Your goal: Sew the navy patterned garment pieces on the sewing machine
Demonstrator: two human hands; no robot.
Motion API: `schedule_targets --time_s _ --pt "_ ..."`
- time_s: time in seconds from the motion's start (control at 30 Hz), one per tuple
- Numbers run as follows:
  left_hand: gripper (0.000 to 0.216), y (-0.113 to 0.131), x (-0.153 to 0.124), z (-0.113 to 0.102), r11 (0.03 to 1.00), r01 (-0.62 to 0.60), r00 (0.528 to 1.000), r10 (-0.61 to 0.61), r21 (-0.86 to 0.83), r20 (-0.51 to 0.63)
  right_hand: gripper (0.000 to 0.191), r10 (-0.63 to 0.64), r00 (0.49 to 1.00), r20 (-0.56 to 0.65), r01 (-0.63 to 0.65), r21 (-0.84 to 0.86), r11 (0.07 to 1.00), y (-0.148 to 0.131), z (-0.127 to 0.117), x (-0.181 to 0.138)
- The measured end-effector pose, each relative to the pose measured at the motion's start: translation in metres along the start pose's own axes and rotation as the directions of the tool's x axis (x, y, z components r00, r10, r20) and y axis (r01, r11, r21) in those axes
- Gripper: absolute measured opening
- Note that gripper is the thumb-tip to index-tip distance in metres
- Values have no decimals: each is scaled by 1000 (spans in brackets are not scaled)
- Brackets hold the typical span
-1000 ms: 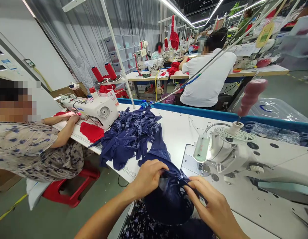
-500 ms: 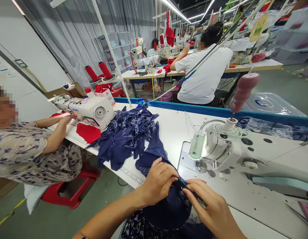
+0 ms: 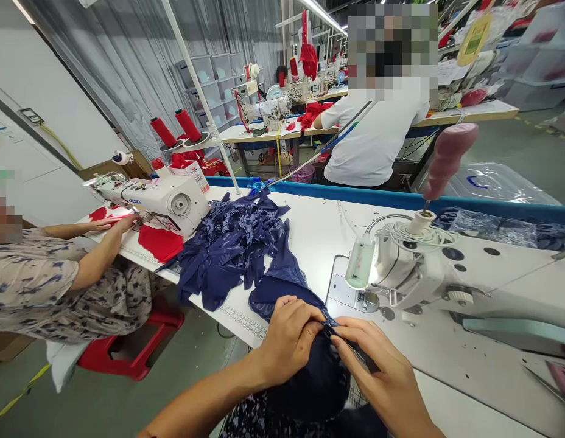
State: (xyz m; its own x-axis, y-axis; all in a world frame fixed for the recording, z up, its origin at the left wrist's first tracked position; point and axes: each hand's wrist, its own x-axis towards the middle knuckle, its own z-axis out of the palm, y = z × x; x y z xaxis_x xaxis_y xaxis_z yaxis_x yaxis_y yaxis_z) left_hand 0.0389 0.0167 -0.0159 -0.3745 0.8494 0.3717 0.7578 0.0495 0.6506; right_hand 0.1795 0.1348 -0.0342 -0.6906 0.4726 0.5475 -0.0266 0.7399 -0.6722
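A navy blue fabric piece [image 3: 318,378] hangs over the near edge of the white sewing table [image 3: 447,365]. My left hand [image 3: 289,337] pinches its top edge from the left, fingers closed. My right hand [image 3: 380,371] pinches the same edge from the right, the fingertips of both hands nearly touching. A white sewing machine [image 3: 428,274] stands just behind and to the right of my hands, with a pink thread cone [image 3: 447,159] above it.
A heap of navy fabric pieces [image 3: 228,243] lies on the table to the left. A co-worker [image 3: 49,286] sits at another sewing machine [image 3: 154,198] with red fabric [image 3: 160,242]. A person in a white shirt [image 3: 378,134] sits behind. A red stool [image 3: 127,353] stands on the floor.
My hands moved closer together on the navy fabric's edge and slightly up toward the machine. The view shifted a little.
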Motion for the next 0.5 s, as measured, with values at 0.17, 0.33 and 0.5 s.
schedule_targets --time_s 0.17,0.33,0.5 --pt "11 3 4 -5 998 33 999 -32 -51 31 11 -50 999 18 49 30 998 -1 -1 2" --pt "7 3 10 -12 993 61 995 -52 -103 88 13 -109 994 -7 109 52 993 -3 -4 2" --pt "19 3 12 -15 983 115 988 -97 -144 123 15 -145 989 10 144 67 987 -5 -5 4"
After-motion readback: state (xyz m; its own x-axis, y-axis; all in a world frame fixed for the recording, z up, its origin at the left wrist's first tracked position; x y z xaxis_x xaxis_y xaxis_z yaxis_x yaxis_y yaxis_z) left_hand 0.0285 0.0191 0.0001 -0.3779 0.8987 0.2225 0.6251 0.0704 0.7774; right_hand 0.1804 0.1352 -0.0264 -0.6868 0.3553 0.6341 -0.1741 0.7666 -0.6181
